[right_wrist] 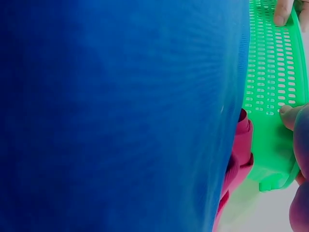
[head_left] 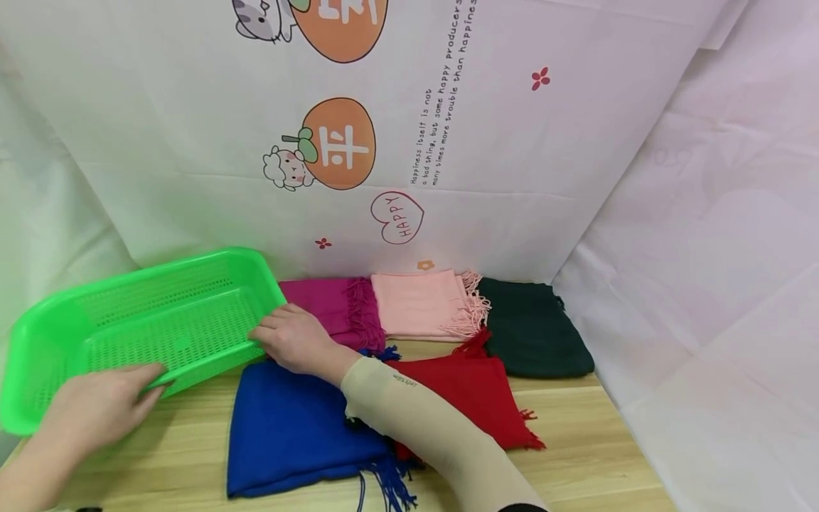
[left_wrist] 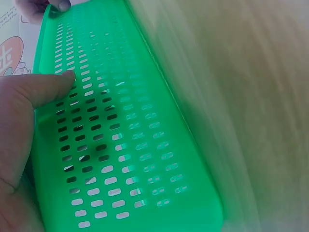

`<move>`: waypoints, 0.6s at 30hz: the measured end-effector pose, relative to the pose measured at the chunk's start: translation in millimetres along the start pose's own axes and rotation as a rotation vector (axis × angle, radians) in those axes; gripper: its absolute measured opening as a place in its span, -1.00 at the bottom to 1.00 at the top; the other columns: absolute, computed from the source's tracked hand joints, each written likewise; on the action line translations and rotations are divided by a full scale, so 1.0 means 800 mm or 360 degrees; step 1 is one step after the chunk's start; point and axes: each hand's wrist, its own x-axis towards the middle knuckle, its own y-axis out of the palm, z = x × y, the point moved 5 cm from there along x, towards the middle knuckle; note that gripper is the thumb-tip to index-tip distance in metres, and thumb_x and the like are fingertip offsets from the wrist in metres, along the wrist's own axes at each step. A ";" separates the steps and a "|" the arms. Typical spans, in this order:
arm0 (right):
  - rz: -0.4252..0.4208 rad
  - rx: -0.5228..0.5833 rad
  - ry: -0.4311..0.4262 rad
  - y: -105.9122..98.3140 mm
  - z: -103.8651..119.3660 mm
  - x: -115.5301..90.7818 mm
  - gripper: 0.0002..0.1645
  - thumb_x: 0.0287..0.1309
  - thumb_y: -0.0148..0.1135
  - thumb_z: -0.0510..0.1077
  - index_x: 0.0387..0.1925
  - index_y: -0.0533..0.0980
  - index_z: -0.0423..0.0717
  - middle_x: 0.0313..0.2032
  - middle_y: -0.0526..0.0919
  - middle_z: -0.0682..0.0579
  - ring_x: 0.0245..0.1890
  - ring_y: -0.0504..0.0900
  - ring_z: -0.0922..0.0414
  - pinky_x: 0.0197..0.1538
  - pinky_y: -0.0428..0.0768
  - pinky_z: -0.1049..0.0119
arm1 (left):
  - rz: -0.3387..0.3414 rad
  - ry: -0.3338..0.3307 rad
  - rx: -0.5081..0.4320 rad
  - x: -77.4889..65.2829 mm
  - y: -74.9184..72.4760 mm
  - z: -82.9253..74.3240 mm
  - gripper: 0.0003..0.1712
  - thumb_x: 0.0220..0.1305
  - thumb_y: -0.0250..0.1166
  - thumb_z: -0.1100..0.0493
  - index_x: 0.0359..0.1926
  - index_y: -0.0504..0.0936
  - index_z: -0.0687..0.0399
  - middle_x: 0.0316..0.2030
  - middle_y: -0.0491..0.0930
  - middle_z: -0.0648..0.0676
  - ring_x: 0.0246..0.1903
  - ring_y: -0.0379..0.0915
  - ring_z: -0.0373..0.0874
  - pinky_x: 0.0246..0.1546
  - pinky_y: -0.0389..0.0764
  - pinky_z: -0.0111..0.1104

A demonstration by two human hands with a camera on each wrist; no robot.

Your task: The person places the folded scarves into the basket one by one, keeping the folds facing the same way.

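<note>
Found the green basket (head_left: pixel 160 291) at the left of the scene, over the desk (head_left: pixel 585 419), with its near-left part covered by the left hand (head_left: pixel 102 402). Could not tell about contact between basket and desk, with the underside out of sight. Saw the left hand grasping the near rim, with thumb pressed to the outer wall and most other fingers lost behind it in the left wrist view. Saw the right hand (head_left: pixel 294 338) grasping the same rim farther right, near the corner, partly cut off in the right wrist view. Made out a folded blue cloth (head_left: pixel 307 434) on the near side, right of the basket, blurred and filling most of the right wrist view. Noted a magenta cloth (head_left: pixel 326 306) beyond, partly hidden by the basket and the right hand. Noted a red cloth (head_left: pixel 473 391) right of the blue, partly covered by the beige sleeve (head_left: pixel 441 419). Saw farther back a pink cloth (head_left: pixel 419 306) and, at far right, a dark green cloth (head_left: pixel 537 331), with edge details hard to make out.
</note>
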 end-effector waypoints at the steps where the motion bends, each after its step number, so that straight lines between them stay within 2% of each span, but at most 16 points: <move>1: 0.0005 0.0001 -0.0004 -0.001 0.001 0.000 -0.65 0.71 0.18 -0.05 0.30 0.73 0.25 0.16 0.79 0.29 0.26 0.68 0.26 0.48 0.42 0.36 | 0.0021 -0.0015 0.0001 0.000 0.000 0.001 -0.67 0.01 0.61 0.22 -0.15 0.75 0.05 -0.37 0.81 0.08 -0.53 0.70 0.16 -0.69 0.54 0.05; 5: 0.0013 0.0021 -0.0029 -0.001 0.008 -0.001 -0.65 0.70 0.19 -0.04 0.31 0.72 0.25 0.17 0.78 0.29 0.26 0.68 0.27 0.49 0.42 0.37 | 0.0089 -0.0075 -0.0010 -0.003 -0.001 0.007 -0.67 0.01 0.62 0.24 -0.22 0.69 -0.02 -0.42 0.75 -0.02 -0.55 0.66 0.08 -0.72 0.47 -0.01; 9: 0.0028 0.0028 -0.0057 -0.001 0.014 -0.002 -0.64 0.68 0.21 -0.04 0.33 0.71 0.24 0.19 0.78 0.29 0.27 0.67 0.28 0.49 0.42 0.37 | 0.0087 -0.0096 -0.0018 -0.006 -0.001 0.013 -0.67 0.03 0.61 0.27 -0.26 0.63 -0.07 -0.47 0.68 -0.10 -0.58 0.61 0.01 -0.73 0.41 -0.05; 13: 0.0057 0.0023 -0.0077 -0.004 0.020 -0.002 -0.62 0.69 0.21 -0.03 0.36 0.70 0.24 0.22 0.77 0.29 0.30 0.66 0.28 0.49 0.43 0.35 | 0.0065 -0.0115 -0.0018 -0.009 -0.001 0.018 -0.67 0.02 0.61 0.30 -0.24 0.66 -0.04 -0.42 0.75 -0.04 -0.51 0.70 0.10 -0.72 0.45 -0.01; 18: 0.0073 0.0041 -0.0089 -0.005 0.026 -0.003 -0.61 0.70 0.18 -0.03 0.39 0.68 0.22 0.24 0.76 0.27 0.31 0.66 0.27 0.48 0.45 0.33 | 0.0089 -0.0157 -0.0018 -0.010 -0.001 0.023 -0.65 0.03 0.62 0.31 -0.15 0.72 0.03 -0.31 0.83 0.09 -0.39 0.77 0.23 -0.69 0.51 0.04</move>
